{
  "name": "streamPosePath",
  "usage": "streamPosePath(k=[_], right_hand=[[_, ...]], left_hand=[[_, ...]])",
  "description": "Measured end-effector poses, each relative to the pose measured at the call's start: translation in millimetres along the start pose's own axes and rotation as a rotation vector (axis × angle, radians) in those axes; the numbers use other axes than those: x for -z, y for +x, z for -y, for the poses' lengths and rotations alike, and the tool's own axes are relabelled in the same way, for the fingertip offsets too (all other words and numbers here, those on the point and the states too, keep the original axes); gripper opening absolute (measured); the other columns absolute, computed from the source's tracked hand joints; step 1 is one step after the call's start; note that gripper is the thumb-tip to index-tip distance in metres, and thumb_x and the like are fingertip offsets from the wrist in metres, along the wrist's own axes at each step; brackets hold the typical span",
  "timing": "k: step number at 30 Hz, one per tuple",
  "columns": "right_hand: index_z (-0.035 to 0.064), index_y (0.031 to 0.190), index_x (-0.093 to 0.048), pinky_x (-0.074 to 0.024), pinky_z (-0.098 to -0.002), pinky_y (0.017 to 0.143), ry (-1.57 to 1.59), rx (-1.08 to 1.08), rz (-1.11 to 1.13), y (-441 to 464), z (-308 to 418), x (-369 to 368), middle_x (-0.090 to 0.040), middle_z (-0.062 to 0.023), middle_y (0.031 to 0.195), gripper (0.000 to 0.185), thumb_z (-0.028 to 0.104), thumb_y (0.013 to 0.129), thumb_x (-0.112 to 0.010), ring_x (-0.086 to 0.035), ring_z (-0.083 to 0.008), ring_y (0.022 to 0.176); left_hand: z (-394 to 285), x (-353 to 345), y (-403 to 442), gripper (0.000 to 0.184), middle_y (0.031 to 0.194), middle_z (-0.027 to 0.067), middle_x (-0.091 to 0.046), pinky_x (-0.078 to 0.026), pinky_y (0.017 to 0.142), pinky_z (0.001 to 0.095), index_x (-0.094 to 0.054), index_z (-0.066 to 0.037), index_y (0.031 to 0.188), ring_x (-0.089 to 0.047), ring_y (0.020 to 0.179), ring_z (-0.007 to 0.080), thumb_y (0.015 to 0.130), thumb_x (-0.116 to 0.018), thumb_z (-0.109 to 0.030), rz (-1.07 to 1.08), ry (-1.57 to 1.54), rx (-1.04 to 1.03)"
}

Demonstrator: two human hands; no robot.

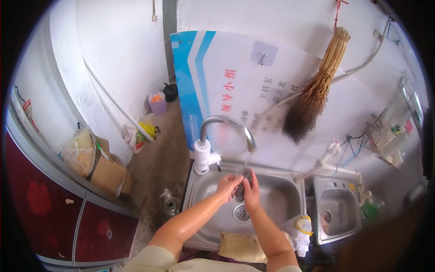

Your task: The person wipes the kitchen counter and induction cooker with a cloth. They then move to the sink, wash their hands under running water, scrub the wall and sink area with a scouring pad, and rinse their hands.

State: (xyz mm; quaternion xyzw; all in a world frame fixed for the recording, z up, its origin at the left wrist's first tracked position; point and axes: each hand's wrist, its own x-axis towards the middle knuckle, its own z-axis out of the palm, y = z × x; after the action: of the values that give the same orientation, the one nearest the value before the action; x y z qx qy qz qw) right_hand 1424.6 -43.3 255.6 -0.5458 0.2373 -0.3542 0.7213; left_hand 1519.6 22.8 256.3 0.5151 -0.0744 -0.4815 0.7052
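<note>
My left hand [229,185] and my right hand [250,187] are close together over the steel sink [284,200]. Between them they grip a dark, rough-textured clump [240,193], perhaps a steel wool scrubber; its kind is not clear. Both hands have their fingers closed around it, the left at its left side and the right at its right. A thin stream of water falls onto it from the curved chrome tap [226,119] above. Under the hands lies the drain strainer [241,213].
A yellowish cloth [242,248] lies on the sink's front edge, beside a white cloth with a yellow band [300,233]. A second, smaller sink [339,213] stands to the right. A straw brush [315,93] hangs on the wall. Cardboard boxes [108,174] are at the left.
</note>
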Motion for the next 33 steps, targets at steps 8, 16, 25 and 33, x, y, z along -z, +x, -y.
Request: streamPosePath(k=[8,16,25,33], right_hand=[[0.0029,0.128,-0.049,-0.0457,-0.0315,0.085,-0.649,0.447,-0.034,23,35,23,-0.058,-0.019,0.114,0.043,0.01,0.086,-0.058,-0.059,-0.0265,0.099],[0.0106,0.118,-0.059,-0.049,-0.0359,0.077,-0.98,1.279,0.188,63,239,-68,-0.061,-0.0137,0.104,0.048,0.007,0.072,-0.071,-0.06,-0.0302,0.087],[0.0097,0.108,-0.063,-0.0444,-0.0378,0.091,-1.237,1.831,0.143,178,278,-196,-0.056,-0.0073,0.12,0.036,0.007,0.072,-0.059,-0.055,-0.0258,0.108],[0.0082,0.104,-0.064,-0.0417,-0.0345,0.098,-1.415,1.623,1.022,187,207,-160,-0.058,-0.0078,0.12,0.029,0.007,0.076,-0.057,-0.052,-0.0227,0.115]], left_hand=[[-31,4,-51,0.027,0.086,0.0048,-0.063,-0.045,0.047,0.0235,-0.053,-0.002,0.11,-0.056,0.059,0.0089,0.083,-0.056,-0.006,0.211,0.588,-0.114],[-216,-29,-119,0.015,0.072,0.0009,-0.06,-0.042,0.06,0.0212,-0.065,-0.004,0.084,-0.051,0.065,0.0056,0.081,-0.069,-0.018,0.124,0.786,-0.949],[-314,25,-31,0.06,0.099,0.0109,-0.053,-0.049,0.07,0.0328,-0.048,-0.009,0.123,-0.058,0.085,0.0228,0.07,-0.074,-0.006,-0.672,0.922,-1.36],[-305,46,0,0.086,0.086,0.0068,-0.054,-0.049,0.064,0.0357,-0.026,-0.029,0.143,-0.059,0.074,0.0209,0.073,-0.07,-0.005,-0.496,0.953,-1.273]])
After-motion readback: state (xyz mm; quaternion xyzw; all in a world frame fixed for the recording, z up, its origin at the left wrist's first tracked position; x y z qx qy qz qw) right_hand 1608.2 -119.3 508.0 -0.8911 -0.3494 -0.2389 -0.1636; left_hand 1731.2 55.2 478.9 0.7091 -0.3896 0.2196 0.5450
